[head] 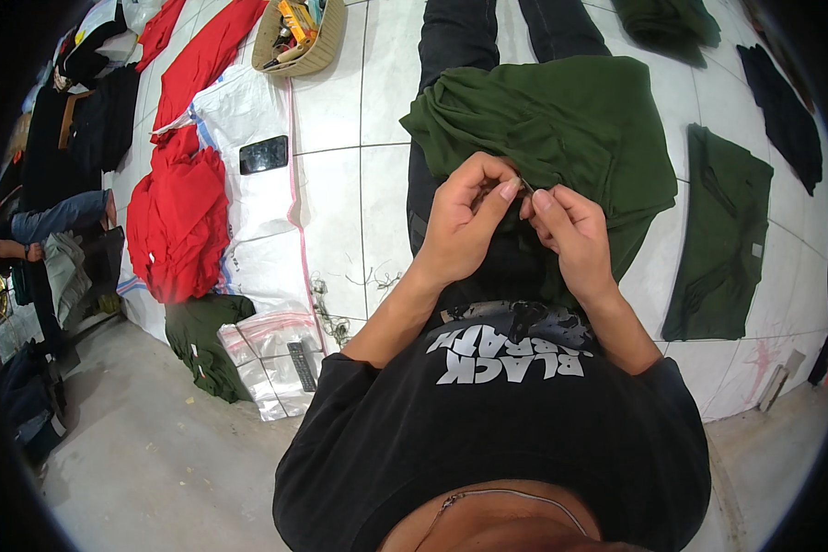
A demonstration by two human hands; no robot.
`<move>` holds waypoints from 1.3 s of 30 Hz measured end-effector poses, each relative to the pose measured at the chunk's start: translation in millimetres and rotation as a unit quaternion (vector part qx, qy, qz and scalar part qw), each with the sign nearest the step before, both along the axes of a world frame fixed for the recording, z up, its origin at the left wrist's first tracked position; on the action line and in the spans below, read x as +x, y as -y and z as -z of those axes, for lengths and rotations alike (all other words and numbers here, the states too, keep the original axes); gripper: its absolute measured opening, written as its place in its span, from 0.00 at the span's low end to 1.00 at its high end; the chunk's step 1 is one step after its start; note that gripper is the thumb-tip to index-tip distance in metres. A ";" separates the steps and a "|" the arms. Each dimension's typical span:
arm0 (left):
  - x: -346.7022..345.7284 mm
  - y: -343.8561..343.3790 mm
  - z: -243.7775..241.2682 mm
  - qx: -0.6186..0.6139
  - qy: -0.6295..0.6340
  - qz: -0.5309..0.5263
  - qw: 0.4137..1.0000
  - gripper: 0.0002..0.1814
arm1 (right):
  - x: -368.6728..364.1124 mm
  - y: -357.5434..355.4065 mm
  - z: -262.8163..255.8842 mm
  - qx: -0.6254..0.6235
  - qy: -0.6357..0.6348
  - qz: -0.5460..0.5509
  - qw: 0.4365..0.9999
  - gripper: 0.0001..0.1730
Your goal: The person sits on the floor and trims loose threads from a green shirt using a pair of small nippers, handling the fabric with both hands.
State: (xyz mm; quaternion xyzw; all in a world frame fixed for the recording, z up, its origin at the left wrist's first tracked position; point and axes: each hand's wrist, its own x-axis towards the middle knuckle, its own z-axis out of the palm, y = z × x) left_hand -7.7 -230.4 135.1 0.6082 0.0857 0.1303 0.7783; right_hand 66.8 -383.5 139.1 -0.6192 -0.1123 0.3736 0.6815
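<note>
My left hand (pixel 464 217) and my right hand (pixel 571 238) meet above my lap, thumbs and fingers pinched close together. Between their fingertips is a small, thin dark object (pixel 527 185), perhaps metal; it is too small to identify. Right behind the hands, a dark green knit garment (pixel 579 117) lies bunched across my legs. Some of its cloth hangs down beneath my right hand. My curled fingers hide whatever else they may hold.
A folded green garment (pixel 721 241) lies on the tiles to the right. Leftward are a phone (pixel 263 155) on a white woven sack (pixel 259 228), red garments (pixel 179 221), a tool basket (pixel 331 41), a remote control (pixel 301 366) and thread scraps (pixel 331 317). Another person's arm (pixel 14 250) shows far left.
</note>
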 end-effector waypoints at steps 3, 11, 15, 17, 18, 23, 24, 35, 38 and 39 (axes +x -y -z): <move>-0.1 -0.6 2.5 0.020 -0.009 -0.002 1.000 0.03 | -1.0 -1.7 1.8 0.002 -0.008 0.009 1.000 0.18; 1.1 1.4 6.4 -0.050 0.003 -0.007 0.999 0.05 | -0.1 7.2 -15.4 0.063 0.077 0.092 0.991 0.08; -4.3 1.0 5.1 -0.051 0.006 -0.009 0.999 0.05 | 19.7 0.0 -14.1 -0.052 0.178 0.063 0.981 0.07; -12.4 -6.5 -2.9 -0.079 0.041 -0.012 0.996 0.04 | 23.4 -2.8 -4.2 -0.013 0.180 0.082 0.980 0.07; -20.4 -22.2 6.4 -0.068 0.087 -0.015 0.994 0.04 | 25.6 -3.6 -1.8 0.007 0.181 0.091 0.979 0.06; -105.0 -109.7 81.8 0.178 -0.197 -0.129 0.956 0.10 | 36.9 0.6 1.0 0.011 0.058 0.129 0.990 0.06; -132.8 -128.4 101.3 0.409 -0.394 -0.016 0.823 0.08 | 39.1 1.5 0.7 0.019 0.029 0.127 0.991 0.06; -60.6 -54.9 46.4 0.286 -0.086 -0.116 0.947 0.15 | 29.6 -12.1 -5.1 -0.005 0.037 0.098 0.995 0.07; -11.1 -15.5 -4.0 0.258 0.061 -0.061 0.962 0.19 | 24.6 -15.0 -13.4 0.000 0.036 0.084 0.996 0.05; -1.5 -8.4 -8.8 0.251 0.058 -0.050 0.965 0.19 | 23.5 -16.2 -15.8 0.001 0.044 0.076 0.996 0.05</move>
